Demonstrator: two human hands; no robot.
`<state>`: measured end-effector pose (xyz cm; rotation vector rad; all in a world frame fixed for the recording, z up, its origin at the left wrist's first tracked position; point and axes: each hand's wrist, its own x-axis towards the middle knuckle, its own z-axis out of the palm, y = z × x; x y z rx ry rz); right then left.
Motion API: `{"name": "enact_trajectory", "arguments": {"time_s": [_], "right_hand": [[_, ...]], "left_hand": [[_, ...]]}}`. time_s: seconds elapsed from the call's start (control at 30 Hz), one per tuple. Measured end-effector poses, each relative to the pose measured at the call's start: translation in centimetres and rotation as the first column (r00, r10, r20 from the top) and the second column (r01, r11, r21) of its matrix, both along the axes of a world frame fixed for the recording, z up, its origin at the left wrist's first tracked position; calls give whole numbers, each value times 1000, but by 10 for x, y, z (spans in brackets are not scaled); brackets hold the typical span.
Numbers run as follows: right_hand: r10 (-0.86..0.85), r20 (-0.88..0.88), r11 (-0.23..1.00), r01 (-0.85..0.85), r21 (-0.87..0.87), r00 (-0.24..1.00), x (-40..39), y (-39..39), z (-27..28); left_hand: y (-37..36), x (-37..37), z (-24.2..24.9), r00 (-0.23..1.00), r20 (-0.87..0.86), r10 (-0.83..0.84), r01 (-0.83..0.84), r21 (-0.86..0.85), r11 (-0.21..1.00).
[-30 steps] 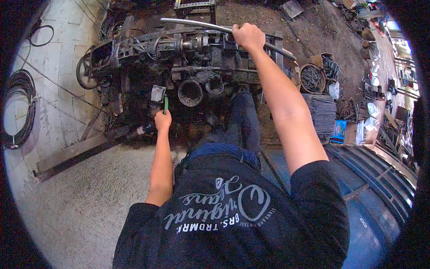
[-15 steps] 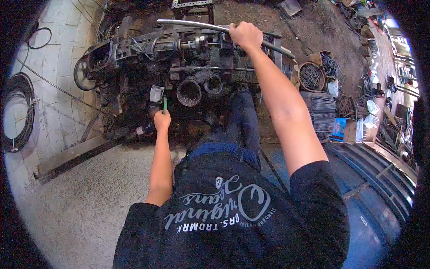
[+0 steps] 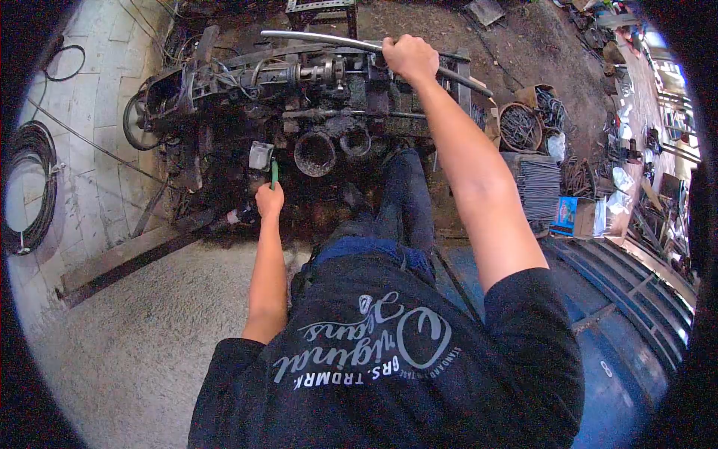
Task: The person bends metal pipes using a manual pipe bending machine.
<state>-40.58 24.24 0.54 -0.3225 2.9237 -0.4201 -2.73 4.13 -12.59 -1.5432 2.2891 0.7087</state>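
Observation:
My left hand (image 3: 270, 200) is closed around the lower end of a green handle (image 3: 274, 173), just below a small pale metal box (image 3: 261, 156) on the front of a dark, greasy machine (image 3: 217, 90). Whether the handle joins that box cannot be made out. Reaching across the machine's far right side, my right hand (image 3: 411, 58) grips a long metal bar (image 3: 321, 38) from above. The bar is bright on the left and darker right of the hand. Below it lies a shaft with a shiny metal collar (image 3: 321, 72).
Two round, dirty openings, one a wide metal cup (image 3: 315, 154), face my legs. At left, a cable coil (image 3: 30, 187) hangs on the white wall. To the right stand a basket of metal rods (image 3: 520, 127), stacked rods (image 3: 540, 187) and a blue metal sheet (image 3: 598, 337).
Both hands keep their grips and have hardly moved. The shiny collar on the machine's shaft shows a different face and more of its length than before.

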Motion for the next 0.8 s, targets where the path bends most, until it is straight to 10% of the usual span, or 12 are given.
{"name": "enact_trajectory", "arguments": {"time_s": [0.8], "right_hand": [[9,45,1000,-9,-4,999,0,-4,2]], "left_hand": [[-1,6,-8,1000,-1,-10,10,-37,999]]}}
